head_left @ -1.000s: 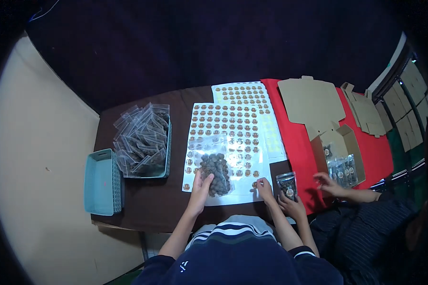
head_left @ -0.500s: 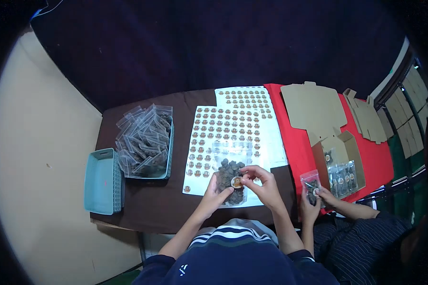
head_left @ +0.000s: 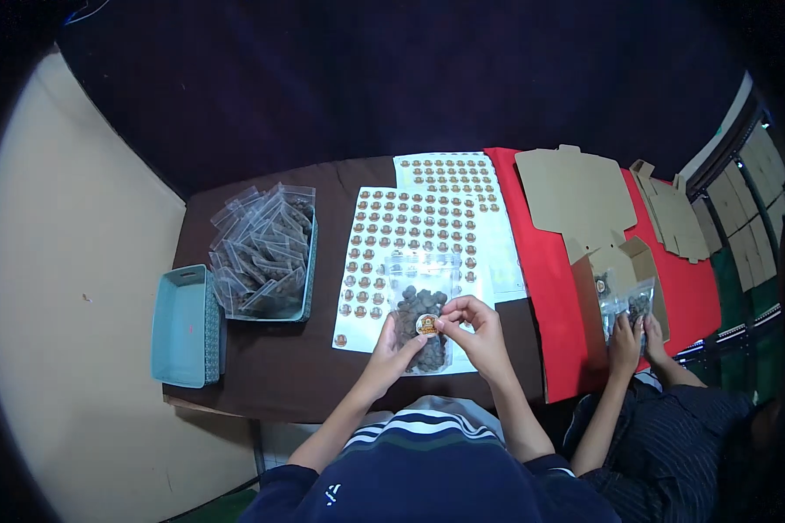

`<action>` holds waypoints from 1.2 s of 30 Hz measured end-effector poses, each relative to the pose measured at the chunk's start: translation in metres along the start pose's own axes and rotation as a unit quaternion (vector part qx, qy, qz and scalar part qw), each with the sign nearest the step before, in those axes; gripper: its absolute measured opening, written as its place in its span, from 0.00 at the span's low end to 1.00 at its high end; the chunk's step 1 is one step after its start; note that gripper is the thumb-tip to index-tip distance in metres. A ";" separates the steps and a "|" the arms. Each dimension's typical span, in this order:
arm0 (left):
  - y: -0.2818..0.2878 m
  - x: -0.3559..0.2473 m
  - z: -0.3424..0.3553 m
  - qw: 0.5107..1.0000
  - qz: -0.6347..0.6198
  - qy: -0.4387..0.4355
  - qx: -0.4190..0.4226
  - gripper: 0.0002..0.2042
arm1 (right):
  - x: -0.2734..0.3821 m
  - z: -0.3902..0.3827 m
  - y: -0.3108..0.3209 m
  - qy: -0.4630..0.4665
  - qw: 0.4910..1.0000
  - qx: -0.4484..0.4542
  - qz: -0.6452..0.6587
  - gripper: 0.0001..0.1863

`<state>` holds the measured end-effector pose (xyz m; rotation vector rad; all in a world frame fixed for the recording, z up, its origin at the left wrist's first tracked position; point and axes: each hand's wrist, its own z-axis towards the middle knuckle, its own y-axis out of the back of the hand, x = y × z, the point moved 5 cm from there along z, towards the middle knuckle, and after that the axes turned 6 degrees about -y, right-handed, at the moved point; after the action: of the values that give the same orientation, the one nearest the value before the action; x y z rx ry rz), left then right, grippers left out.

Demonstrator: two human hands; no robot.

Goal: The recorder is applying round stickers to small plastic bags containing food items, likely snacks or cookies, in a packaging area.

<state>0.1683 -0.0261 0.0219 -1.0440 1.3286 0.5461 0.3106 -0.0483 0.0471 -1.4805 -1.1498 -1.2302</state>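
A clear zip bag of dark, lumpy pieces lies over the lower part of a sticker sheet. My left hand grips the bag's left side, its thumb resting by the lower edge of a round brown-and-white sticker. The sticker sits flat against the front of the bag. My right hand is closed, thumb and forefinger pinching at the sticker's right edge. The sticker sheet under the bag carries rows of the same round labels, with bare spots in its lower rows.
Left of the sheets, a teal basket overflows with filled zip bags; beside it is another teal basket. A second sticker sheet lies behind. At right, on red cloth, a co-worker's hands hold a bag over a cardboard box.
The sticker now lies flatter on the bag, and my hands have barely shifted. The co-worker's hands have moved rightward and up with a small bag, to the cardboard box.
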 end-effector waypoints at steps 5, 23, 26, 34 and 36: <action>0.002 0.009 0.002 0.999 -0.020 -0.006 -0.024 0.24 | -0.003 -0.002 0.000 0.011 1.000 -0.017 0.003 0.09; 0.001 0.007 0.002 0.998 -0.042 -0.009 -0.046 0.19 | -0.004 -0.001 -0.005 0.036 0.999 -0.034 -0.016 0.09; 0.004 0.011 0.003 0.998 -0.039 -0.020 -0.048 0.19 | -0.001 -0.002 -0.005 0.030 0.997 -0.042 -0.058 0.08; 0.006 0.017 0.007 0.998 -0.008 -0.049 -0.034 0.20 | 0.007 -0.005 -0.005 0.064 0.992 -0.065 -0.092 0.07; 0.008 0.020 0.006 0.999 -0.002 -0.048 -0.024 0.21 | 0.012 -0.008 -0.003 0.080 0.990 -0.081 -0.085 0.07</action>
<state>0.1690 -0.0221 0.0001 -1.0476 1.2332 0.6201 0.3071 -0.0539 0.0603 -1.3945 -1.1072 -1.5633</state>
